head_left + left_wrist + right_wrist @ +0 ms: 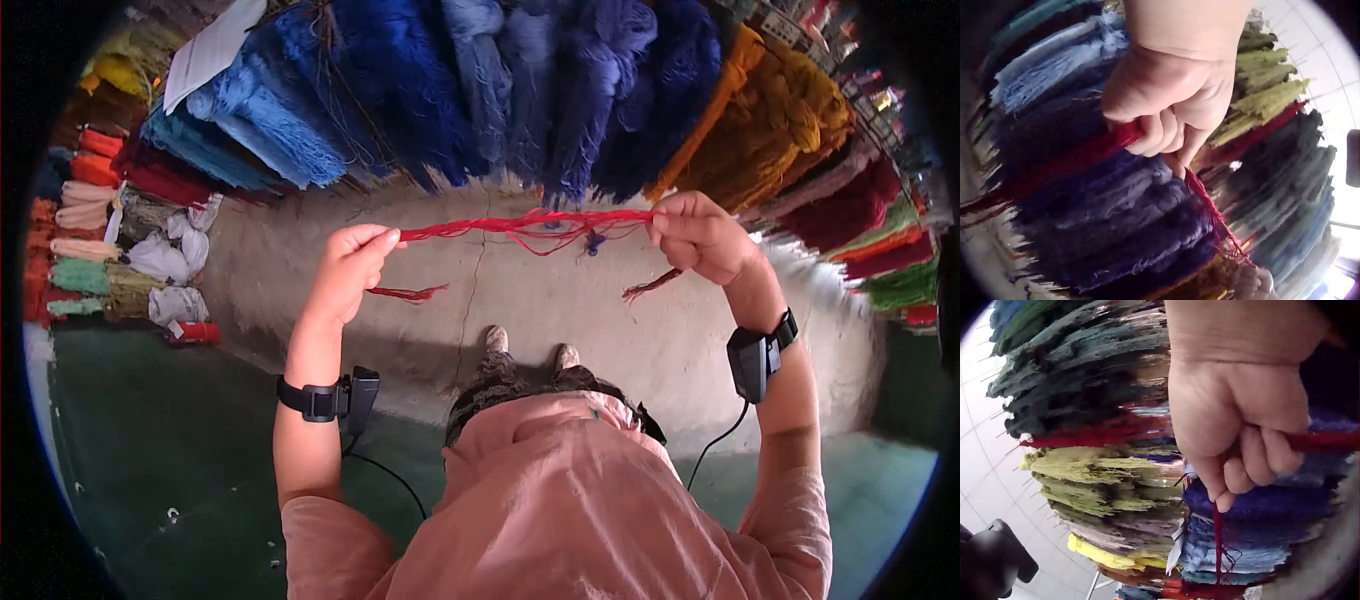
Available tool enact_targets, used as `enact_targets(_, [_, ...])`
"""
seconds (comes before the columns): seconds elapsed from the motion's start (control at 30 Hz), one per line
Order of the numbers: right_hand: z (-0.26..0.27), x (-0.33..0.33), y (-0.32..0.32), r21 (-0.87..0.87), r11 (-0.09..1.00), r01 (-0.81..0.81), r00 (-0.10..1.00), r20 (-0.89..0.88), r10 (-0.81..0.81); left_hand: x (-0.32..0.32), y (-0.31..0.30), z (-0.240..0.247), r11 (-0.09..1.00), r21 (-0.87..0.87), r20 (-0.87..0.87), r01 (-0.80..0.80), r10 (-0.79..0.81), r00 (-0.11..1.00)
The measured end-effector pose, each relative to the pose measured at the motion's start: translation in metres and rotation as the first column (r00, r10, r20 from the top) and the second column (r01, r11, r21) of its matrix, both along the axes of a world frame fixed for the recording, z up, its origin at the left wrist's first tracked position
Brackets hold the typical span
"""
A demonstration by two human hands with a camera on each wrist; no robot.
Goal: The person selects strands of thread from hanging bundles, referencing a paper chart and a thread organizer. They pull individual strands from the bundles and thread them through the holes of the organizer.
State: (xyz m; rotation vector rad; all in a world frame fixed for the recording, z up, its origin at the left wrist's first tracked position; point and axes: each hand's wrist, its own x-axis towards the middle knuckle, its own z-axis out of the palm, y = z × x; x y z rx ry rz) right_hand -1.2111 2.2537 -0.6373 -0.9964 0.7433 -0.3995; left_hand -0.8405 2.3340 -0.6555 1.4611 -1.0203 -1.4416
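Observation:
A bundle of red yarn stretches nearly level between the two hands in the head view, with a few looser strands sagging near its middle. My left hand pinches one side of it between thumb and finger, the other fingers curled around it. At the opposite side my right hand grips it with curled fingers. A loose tail of yarn hangs out below each hand. In the left wrist view the red yarn runs from the fingertips toward the other hand; the right wrist view shows the yarn leaving the pinched fingertips.
Blue yarn hanks hang in a row ahead, with golden-brown hanks to the right. A white paper sheet is at the upper left. White bags and stacked coloured yarn stand at the left. Cracked concrete floor lies below.

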Motion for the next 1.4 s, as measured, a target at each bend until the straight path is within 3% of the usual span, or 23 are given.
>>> enact_targets(0.1, [0.016,0.019,-0.029,0.021,0.998,-0.063,0.995,0.073,0.061,0.053,-0.002,-0.005,0.983,0.144,-0.110,0.114,-0.099,0.989])
enact_targets(0.13, [0.025,0.035,-0.035,0.009,0.999,-0.040,0.999,0.030,0.039,0.061,-0.003,-0.015,0.994,-0.051,0.287,0.092,-0.074,0.955])
enact_targets(0.2, [0.043,0.083,-0.038,-0.017,1.000,0.009,0.999,-0.046,-0.010,0.069,-0.001,-0.034,0.904,-0.356,0.855,0.239,0.211,0.474])
enact_targets(0.23, [0.051,0.110,-0.037,-0.085,0.994,-0.061,0.997,-0.053,0.057,0.050,-0.001,-0.005,0.843,-0.457,0.879,0.284,0.378,0.290])
enact_targets(0.27, [0.055,0.140,-0.036,-0.197,0.976,-0.090,0.987,-0.152,0.060,0.048,-0.004,0.004,0.799,-0.556,0.761,0.228,0.380,0.526])
enact_targets(0.3, [0.064,0.168,-0.033,-0.188,0.973,-0.132,0.986,-0.127,0.109,0.046,-0.002,0.014,0.955,-0.293,0.542,0.048,0.124,0.831])
enact_targets(0.37, [0.073,0.212,-0.027,-0.326,0.905,-0.271,0.960,-0.162,0.229,0.036,0.009,0.025,0.993,-0.010,0.075,0.114,-0.113,0.991])
enact_targets(0.4, [0.074,0.229,-0.024,-0.420,0.845,-0.330,0.942,-0.202,0.268,0.028,0.008,0.022,0.989,0.011,-0.429,0.147,-0.128,0.894])
enact_targets(0.43, [0.069,0.242,-0.027,-0.559,0.726,-0.401,0.916,-0.246,0.316,0.025,-0.001,0.015,0.995,0.042,-0.648,0.087,-0.040,0.761])
enact_targets(0.5, [0.055,0.260,-0.033,-0.745,0.423,-0.516,0.847,-0.370,0.382,0.041,-0.024,0.026,0.994,-0.026,-0.881,-0.104,0.026,0.473])
enact_targets(0.53, [0.053,0.263,-0.037,-0.714,0.461,-0.527,0.846,-0.390,0.363,0.050,-0.040,0.030,0.980,-0.020,-0.954,-0.198,0.041,0.296])
enact_targets(0.6, [0.047,0.264,-0.048,-0.642,0.551,-0.533,0.845,-0.427,0.320,0.086,-0.068,0.027,0.960,-0.251,-0.955,-0.122,-0.225,0.195])
enact_targets(0.67, [0.050,0.261,-0.057,-0.529,0.703,-0.476,0.875,-0.370,0.314,0.096,-0.082,0.055,0.954,-0.272,-0.936,-0.127,-0.232,0.265])
enact_targets(0.77, [0.050,0.261,-0.067,-0.658,0.630,-0.413,0.911,-0.317,0.265,0.090,-0.095,0.085,0.937,-0.326,-0.866,-0.128,-0.241,0.438])
enact_targets(0.87, [0.042,0.258,-0.078,-0.781,0.505,-0.367,0.930,-0.306,0.201,0.056,-0.095,0.112,0.933,-0.234,-0.809,-0.275,-0.029,0.587])
enact_targets(0.93, [0.041,0.256,-0.087,-0.826,0.415,-0.382,0.924,-0.344,0.167,0.053,-0.105,0.112,0.922,-0.289,-0.827,-0.258,-0.104,0.553])
enact_targets(1.13, [0.035,0.250,-0.099,-0.753,0.603,-0.263,0.965,-0.195,0.177,0.062,-0.126,0.112,0.890,-0.372,-0.805,-0.264,-0.168,0.570])
enact_targets(1.17, [0.035,0.247,-0.100,-0.732,0.616,-0.290,0.957,-0.224,0.184,0.061,-0.128,0.104,0.887,-0.409,-0.845,-0.214,-0.280,0.455])
enact_targets(1.23, [0.024,0.242,-0.104,-0.723,0.604,-0.336,0.941,-0.229,0.250,0.057,-0.126,0.084,0.929,-0.265,-0.932,-0.258,-0.178,0.316])
enact_targets(1.27, [0.016,0.237,-0.105,-0.797,0.488,-0.355,0.929,-0.240,0.282,0.051,-0.122,0.076,0.942,-0.194,-0.961,-0.275,-0.126,0.245])
enact_targets(1.33, [0.005,0.219,-0.100,-0.899,0.392,-0.194,0.964,-0.100,0.247,0.004,-0.107,0.055,0.864,0.056,-0.906,-0.500,0.255,0.338])
enact_targets(1.37, [-0.001,0.211,-0.106,-0.887,0.432,-0.160,0.970,-0.059,0.238,-0.009,-0.103,0.050,0.868,0.045,-0.857,-0.494,0.288,0.427])
enact_targets(1.4, [0.000,0.205,-0.111,-0.771,0.616,-0.159,0.975,-0.024,0.221,-0.018,-0.101,0.046,0.873,0.039,-0.801,-0.487,0.319,0.507])
